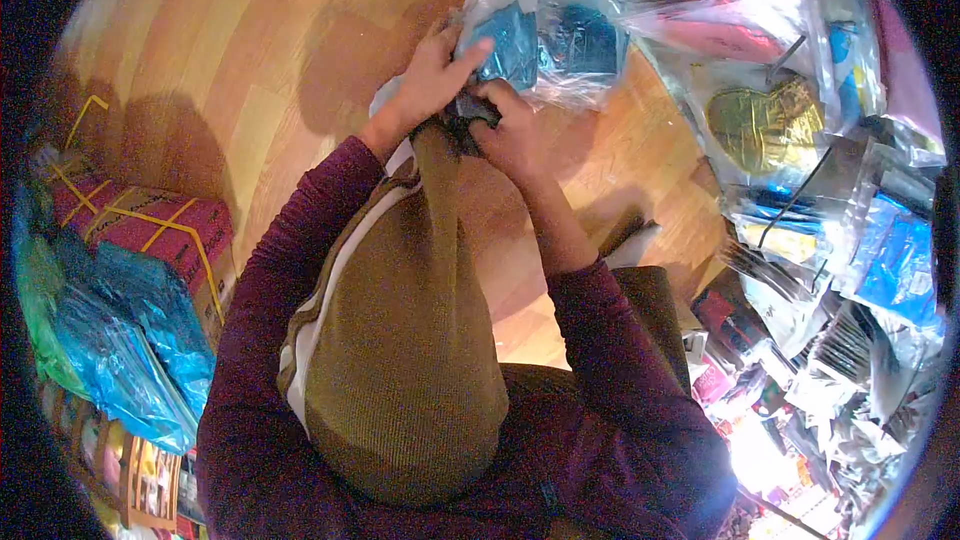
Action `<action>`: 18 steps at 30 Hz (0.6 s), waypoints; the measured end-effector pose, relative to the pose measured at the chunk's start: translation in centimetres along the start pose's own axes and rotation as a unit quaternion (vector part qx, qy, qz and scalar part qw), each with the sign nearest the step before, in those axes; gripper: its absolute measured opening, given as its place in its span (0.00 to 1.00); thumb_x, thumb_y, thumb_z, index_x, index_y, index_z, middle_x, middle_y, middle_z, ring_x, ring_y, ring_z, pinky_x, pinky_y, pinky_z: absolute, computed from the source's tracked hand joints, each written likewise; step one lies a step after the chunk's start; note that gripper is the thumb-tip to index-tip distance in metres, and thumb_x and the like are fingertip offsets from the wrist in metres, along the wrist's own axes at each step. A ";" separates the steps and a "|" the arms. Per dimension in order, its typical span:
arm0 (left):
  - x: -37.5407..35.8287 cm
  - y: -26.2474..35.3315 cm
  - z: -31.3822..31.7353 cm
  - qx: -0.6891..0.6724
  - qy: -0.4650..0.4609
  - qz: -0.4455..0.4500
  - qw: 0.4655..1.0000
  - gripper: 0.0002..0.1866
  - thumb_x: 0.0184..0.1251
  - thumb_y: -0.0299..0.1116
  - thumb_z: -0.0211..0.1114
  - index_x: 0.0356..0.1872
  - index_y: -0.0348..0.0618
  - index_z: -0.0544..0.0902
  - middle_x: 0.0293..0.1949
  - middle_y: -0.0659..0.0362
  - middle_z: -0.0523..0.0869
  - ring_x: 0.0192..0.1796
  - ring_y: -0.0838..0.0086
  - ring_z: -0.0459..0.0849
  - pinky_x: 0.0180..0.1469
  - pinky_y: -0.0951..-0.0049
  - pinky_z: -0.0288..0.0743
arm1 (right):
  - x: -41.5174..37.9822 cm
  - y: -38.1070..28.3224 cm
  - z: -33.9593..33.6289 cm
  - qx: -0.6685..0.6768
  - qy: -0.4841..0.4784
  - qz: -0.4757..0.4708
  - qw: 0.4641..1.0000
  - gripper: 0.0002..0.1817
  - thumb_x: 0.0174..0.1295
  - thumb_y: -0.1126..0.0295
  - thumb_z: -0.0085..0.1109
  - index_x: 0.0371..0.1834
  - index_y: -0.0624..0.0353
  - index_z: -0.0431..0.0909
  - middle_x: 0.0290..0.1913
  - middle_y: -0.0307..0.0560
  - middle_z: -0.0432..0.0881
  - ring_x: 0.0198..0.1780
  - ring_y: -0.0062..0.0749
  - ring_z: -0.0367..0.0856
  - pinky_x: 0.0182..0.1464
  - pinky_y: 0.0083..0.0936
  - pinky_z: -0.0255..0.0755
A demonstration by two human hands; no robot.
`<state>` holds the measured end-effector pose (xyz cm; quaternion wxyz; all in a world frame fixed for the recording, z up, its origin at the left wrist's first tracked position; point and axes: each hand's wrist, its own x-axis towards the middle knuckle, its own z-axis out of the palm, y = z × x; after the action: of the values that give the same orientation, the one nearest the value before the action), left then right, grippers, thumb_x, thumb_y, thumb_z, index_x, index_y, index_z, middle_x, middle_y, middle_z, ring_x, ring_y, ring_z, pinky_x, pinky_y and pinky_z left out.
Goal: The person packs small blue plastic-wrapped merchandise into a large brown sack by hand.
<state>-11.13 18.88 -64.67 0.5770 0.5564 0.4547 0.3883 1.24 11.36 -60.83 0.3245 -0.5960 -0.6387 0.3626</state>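
Blue items in clear plastic packaging [510, 45] lie on the wooden floor, beside a second blue packet [585, 38]. My left hand [428, 80] rests against the near left edge of the first packet, its thumb and fingers spread over the plastic. Just to the right and nearer me, my right hand [512, 130] has its fingers curled around a small dark object [468, 112], which is too dim to name. A brown trouser leg [400, 340] with a white stripe lies below my hands, between my arms.
At the left are a pink box [150, 230] with yellow straps and blue plastic bags [130, 330]. Along the right stand clear packets, one with a gold item [765, 125] and one blue [895, 260], above a pile of silvery packets [850, 370].
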 end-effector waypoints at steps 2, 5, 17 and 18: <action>0.2 -0.7 -0.2 0.084 0.013 0.015 0.996 0.16 0.55 0.36 0.57 0.36 0.30 0.75 0.42 0.38 0.75 0.47 0.44 0.70 0.49 0.60 0.65 | 0.1 -0.3 -0.4 0.008 -0.017 -0.001 1.000 0.18 0.39 0.80 0.52 0.38 0.61 0.72 0.36 0.48 0.75 0.39 0.36 0.75 0.43 0.24 0.68; 0.3 -0.8 -0.3 0.150 0.029 0.001 0.988 0.16 0.53 0.36 0.59 0.35 0.30 0.75 0.40 0.38 0.75 0.43 0.44 0.73 0.45 0.59 0.68 | 0.6 -0.2 -1.7 0.025 0.078 0.034 0.996 0.19 0.40 0.80 0.52 0.41 0.60 0.72 0.37 0.49 0.75 0.38 0.39 0.75 0.42 0.26 0.68; -0.7 -2.5 0.4 0.186 0.074 0.004 0.980 0.08 0.45 0.22 0.53 0.29 0.30 0.73 0.31 0.37 0.76 0.37 0.44 0.75 0.40 0.55 0.69 | 4.2 4.4 2.1 -0.242 0.084 -0.082 0.963 0.17 0.39 0.77 0.53 0.38 0.57 0.74 0.39 0.55 0.68 0.41 0.52 0.67 0.45 0.38 0.64; -1.1 -2.5 0.6 0.215 0.092 0.022 0.972 0.08 0.44 0.22 0.53 0.29 0.30 0.73 0.30 0.37 0.76 0.37 0.44 0.75 0.39 0.55 0.69 | 4.5 4.7 1.9 -0.239 0.085 -0.080 0.964 0.17 0.39 0.77 0.53 0.38 0.57 0.74 0.39 0.55 0.68 0.41 0.52 0.67 0.45 0.38 0.64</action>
<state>-11.04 17.46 -67.04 0.3911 0.6392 0.5659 0.3439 1.71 15.82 -65.87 0.2534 -0.6319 -0.7224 0.1207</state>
